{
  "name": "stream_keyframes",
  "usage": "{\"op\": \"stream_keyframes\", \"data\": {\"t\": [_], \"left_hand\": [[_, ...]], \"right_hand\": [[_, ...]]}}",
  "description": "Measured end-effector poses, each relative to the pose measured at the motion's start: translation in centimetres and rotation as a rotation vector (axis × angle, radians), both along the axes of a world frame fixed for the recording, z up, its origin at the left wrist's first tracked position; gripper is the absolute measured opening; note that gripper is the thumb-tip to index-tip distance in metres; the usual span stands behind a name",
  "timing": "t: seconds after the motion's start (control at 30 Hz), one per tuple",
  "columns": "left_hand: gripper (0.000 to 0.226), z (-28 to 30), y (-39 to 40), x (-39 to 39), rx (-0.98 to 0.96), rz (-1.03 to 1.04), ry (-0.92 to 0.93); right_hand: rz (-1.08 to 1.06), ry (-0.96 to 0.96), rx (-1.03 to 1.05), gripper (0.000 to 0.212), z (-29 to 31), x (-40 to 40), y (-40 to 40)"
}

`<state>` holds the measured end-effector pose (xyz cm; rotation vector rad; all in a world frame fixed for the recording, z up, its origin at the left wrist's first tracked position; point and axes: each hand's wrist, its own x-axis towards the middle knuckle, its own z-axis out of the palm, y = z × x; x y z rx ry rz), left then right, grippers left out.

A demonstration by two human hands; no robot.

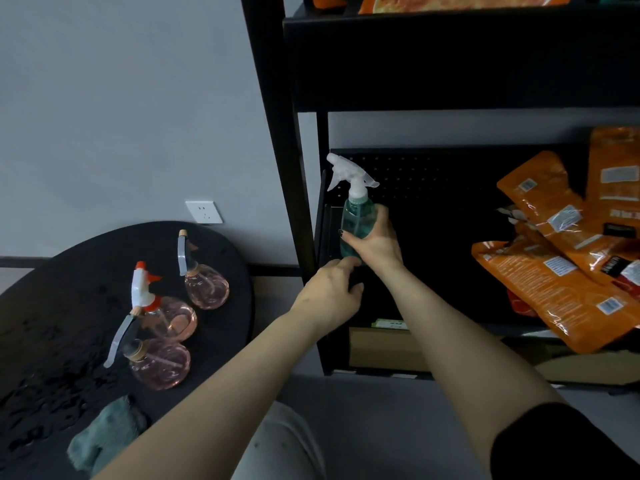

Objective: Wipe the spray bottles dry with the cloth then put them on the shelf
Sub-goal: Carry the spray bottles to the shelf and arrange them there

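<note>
A teal spray bottle (356, 216) with a white trigger head stands upright at the left end of the black shelf (450, 209). My right hand (375, 242) grips its body. My left hand (332, 292) touches the bottle's base with its fingertips, at the shelf's front edge. Three pink round spray bottles (207, 285) (171, 317) (160, 363) stand on the round black table (55, 306) to the left. A grey-green cloth (104, 434) lies crumpled at the table's near edge.
Several orange snack packets (561, 251) fill the right part of the same shelf. An upper shelf (450, 60) hangs above it. A cardboard box (384, 348) sits on the level below. The table surface has wet patches. A wall socket (204, 212) is behind the table.
</note>
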<state>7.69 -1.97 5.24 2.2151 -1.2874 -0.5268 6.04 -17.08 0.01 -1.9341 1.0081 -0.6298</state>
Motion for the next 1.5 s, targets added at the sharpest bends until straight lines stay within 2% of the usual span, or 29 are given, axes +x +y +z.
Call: {"op": "stream_keyframes", "data": {"t": [0.17, 0.3, 0.5, 0.77, 0.9, 1.1, 1.2, 1.33, 1.5], "left_hand": [[0.043, 0.2, 0.6, 0.2, -0.011, -0.043, 0.04], [0.041, 0.8, 1.9, 0.3, -0.021, -0.093, 0.076], [0.039, 1.9, 4.6, 0.7, -0.073, -0.094, 0.116], [0.04, 3.1, 10.2, 2.4, -0.161, 0.008, -0.021], [0.041, 2.9, 14.3, 3.6, -0.172, 0.085, -0.047], [0.042, 2.0, 21.4, 6.0, -0.122, 0.219, -0.052], [0.038, 1.0, 25.0, 7.6, -0.086, 0.317, -0.062], [0.033, -0.2, 29.4, 9.6, -0.061, 0.461, -0.025], [0.037, -1.7, 32.7, 12.2, -0.013, 0.507, -0.018]], "right_hand": [[-0.014, -0.011, 0.015, 0.071, -0.3, 0.1, 0.0], [0.002, 0.052, 0.013, 0.076, -0.2, -0.2, 0.3], [-0.013, 0.046, -0.02, 0.082, 2.1, -2.2, 2.1], [0.092, -0.034, -0.231, 0.054, 5.1, -8.0, 9.7], [0.218, -0.077, -0.309, 0.042, 5.3, -8.9, 14.2], [0.503, -0.007, -0.243, 0.034, 3.5, -5.6, 20.6], [0.604, 0.063, -0.209, 0.037, 2.0, -2.5, 23.5], [0.7, 0.158, -0.13, 0.045, -0.3, 1.7, 27.0], [0.736, 0.245, -0.083, 0.045, -2.9, 6.9, 30.0]]}}
